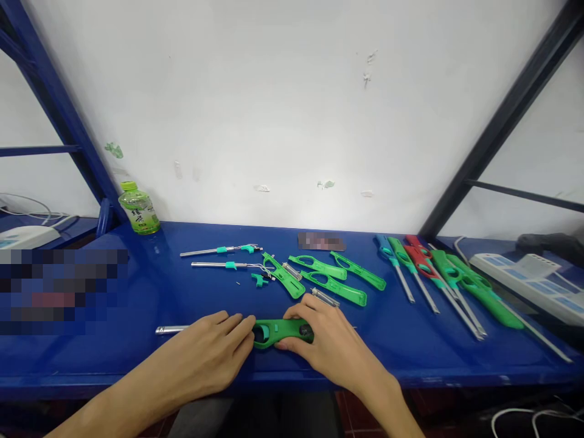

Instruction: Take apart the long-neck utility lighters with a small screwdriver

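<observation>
A green long-nosed gas lighter lies across the front of the blue table, its metal tube pointing left. My left hand is closed round its trigger-side end and hides part of the tube. My right hand grips the handle end between thumb and fingers, beside a dark round part. Just beyond my hands are green handle shells, clear fuel tanks and a loose teal trigger. Two metal lighter tubes with teal parts and wires lie further left.
Several lighters in blue, green and red lie at the right, near a white power strip. A green-capped bottle stands back left by the blue frame post. A white wall rises behind the table.
</observation>
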A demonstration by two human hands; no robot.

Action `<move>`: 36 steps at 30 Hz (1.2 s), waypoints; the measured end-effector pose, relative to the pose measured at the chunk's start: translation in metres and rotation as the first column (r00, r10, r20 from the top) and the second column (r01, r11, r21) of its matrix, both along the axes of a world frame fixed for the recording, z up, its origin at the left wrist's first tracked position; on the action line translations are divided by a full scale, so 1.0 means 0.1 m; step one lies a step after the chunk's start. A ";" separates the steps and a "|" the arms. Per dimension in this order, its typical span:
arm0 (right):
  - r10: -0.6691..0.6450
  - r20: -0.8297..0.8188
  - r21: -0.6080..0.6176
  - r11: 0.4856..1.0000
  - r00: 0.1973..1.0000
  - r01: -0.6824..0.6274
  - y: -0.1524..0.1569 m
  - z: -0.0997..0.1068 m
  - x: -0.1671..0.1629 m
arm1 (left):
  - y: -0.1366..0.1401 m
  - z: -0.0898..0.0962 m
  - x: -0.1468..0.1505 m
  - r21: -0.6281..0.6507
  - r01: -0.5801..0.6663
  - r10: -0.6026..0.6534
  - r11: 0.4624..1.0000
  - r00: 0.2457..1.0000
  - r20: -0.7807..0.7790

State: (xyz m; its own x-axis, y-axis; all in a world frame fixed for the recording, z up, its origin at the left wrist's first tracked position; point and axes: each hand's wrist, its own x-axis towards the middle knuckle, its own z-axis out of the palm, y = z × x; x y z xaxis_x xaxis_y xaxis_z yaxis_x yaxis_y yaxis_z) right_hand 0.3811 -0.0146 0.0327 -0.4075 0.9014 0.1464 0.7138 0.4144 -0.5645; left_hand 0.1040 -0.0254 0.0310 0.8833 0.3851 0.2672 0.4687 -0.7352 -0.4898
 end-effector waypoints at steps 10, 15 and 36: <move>0.025 0.006 -0.023 0.999 1.000 -0.025 0.08 0.01 -0.11 | 0.09 0.00 0.02 -0.267 -0.164 0.190 0.950 0.979 0.077; 0.024 -0.001 0.013 1.000 1.000 -0.024 0.18 -0.17 -0.14 | 0.06 -0.05 0.04 -0.401 -0.260 0.357 0.879 0.914 0.191; -0.105 0.062 -0.031 0.994 0.993 0.107 0.12 0.24 0.68 | 0.23 -0.19 0.02 -0.541 0.065 0.325 0.839 0.737 0.593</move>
